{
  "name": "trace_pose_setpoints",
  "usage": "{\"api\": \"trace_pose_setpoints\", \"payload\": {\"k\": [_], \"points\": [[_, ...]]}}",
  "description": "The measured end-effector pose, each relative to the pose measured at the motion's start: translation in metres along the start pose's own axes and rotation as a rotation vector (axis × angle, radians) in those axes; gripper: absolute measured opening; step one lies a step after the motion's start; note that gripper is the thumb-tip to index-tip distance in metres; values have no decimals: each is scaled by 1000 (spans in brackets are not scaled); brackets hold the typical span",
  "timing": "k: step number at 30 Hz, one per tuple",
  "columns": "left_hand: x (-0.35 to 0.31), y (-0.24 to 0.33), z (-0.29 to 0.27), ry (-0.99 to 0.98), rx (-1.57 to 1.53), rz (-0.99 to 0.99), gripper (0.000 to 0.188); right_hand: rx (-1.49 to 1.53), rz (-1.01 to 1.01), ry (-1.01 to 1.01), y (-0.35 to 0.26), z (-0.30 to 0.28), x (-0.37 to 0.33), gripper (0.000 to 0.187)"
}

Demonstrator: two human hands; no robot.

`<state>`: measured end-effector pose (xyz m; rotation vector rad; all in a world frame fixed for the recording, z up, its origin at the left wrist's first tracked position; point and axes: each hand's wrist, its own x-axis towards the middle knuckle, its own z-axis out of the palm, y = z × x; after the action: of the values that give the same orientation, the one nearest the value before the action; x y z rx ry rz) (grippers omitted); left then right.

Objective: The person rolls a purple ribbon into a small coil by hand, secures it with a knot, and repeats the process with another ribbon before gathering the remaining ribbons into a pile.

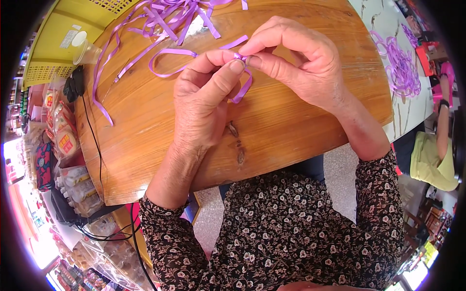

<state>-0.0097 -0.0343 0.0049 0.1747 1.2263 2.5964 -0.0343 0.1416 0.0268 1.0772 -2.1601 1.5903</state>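
Above the wooden table, my left hand [208,94] and my right hand [303,60] meet fingertip to fingertip. Both pinch a narrow purple ribbon [168,51] at what looks like a small knot between them, partly covered by the fingers. One loop of this ribbon spreads left of my left hand, and a tail hangs below the fingers. Left of it, a thin needle-like tool [116,79] lies with a purple strand along it. More purple ribbons [182,17] are heaped at the far side of the table.
A yellow plastic basket [53,41] stands at the far left, near a clear plastic cup [87,51]. A black cable [92,126] crosses the wooden table [291,131]. On the marble surface at right lies a pile of purple ribbon loops [400,68]. Another person's arm [442,116] shows beyond.
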Motion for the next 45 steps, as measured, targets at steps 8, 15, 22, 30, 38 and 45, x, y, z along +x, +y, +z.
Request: {"api": "trace_pose_setpoints", "payload": {"k": [8, 15, 22, 30, 38, 45], "points": [[-2, 1, 6, 23, 75, 23, 14, 79, 143, 19, 0, -2, -4, 8], [-6, 4, 8, 78, 142, 42, 17, 135, 223, -24, -3, -2, -4, 7], [-8, 6, 15, 168, 178, -8, 12, 58, 152, -11, -1, -1, -3, 6], [-7, 5, 15, 264, 268, -6, 12, -110, 1, -19, 3, -7, 1, 14], [-7, 1, 11, 208, 218, -8, 11, -198, -143, -54, 2, -5, 2, 33], [-7, 6, 14, 196, 252, -22, 8, -481, -340, -29, 2, -7, 0, 20]]}}
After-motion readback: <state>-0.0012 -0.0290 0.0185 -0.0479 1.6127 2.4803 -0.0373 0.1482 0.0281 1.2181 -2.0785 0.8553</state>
